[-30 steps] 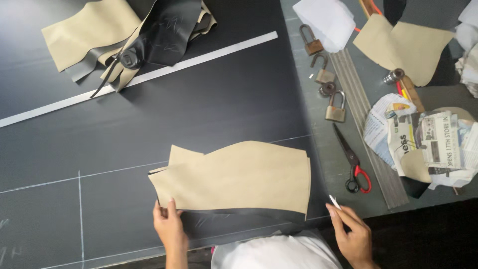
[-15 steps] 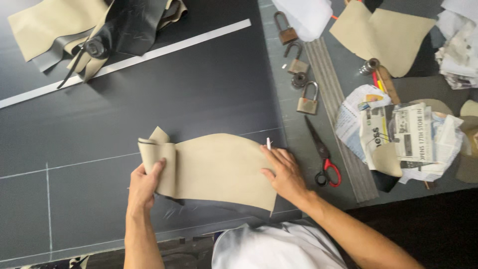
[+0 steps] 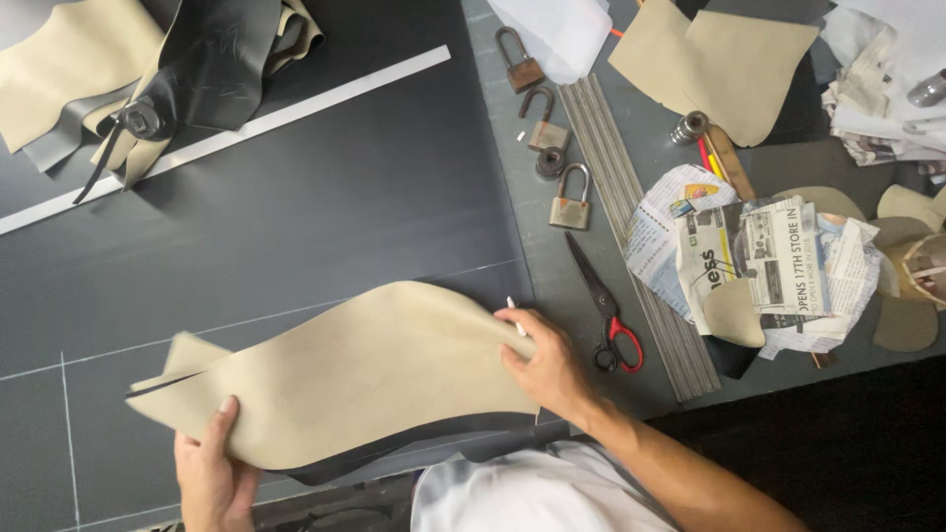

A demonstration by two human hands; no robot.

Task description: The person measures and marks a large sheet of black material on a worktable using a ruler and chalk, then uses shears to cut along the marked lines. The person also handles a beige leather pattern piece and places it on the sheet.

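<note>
A large tan piece of leather-like sheet (image 3: 365, 379) with a dark underside lies bowed above the dark cutting mat (image 3: 296, 197) near the front edge. My left hand (image 3: 212, 473) grips its lower left corner from below. My right hand (image 3: 542, 365) pinches its right edge and also holds a thin white marking stick (image 3: 511, 304) between the fingers.
Red-handled scissors (image 3: 603, 305) lie just right of my right hand. Three padlocks (image 3: 570, 202) and a metal ruler (image 3: 641, 246) sit beyond them. Crumpled newspaper (image 3: 759, 266) and tan cut pieces (image 3: 719, 59) lie at the right. More tan and black sheets (image 3: 158, 59) are piled at the back left.
The tan sheet lay flat a second ago; both hands have now taken its ends and lifted it into a bowed shape. My right hand came onto its right edge.
</note>
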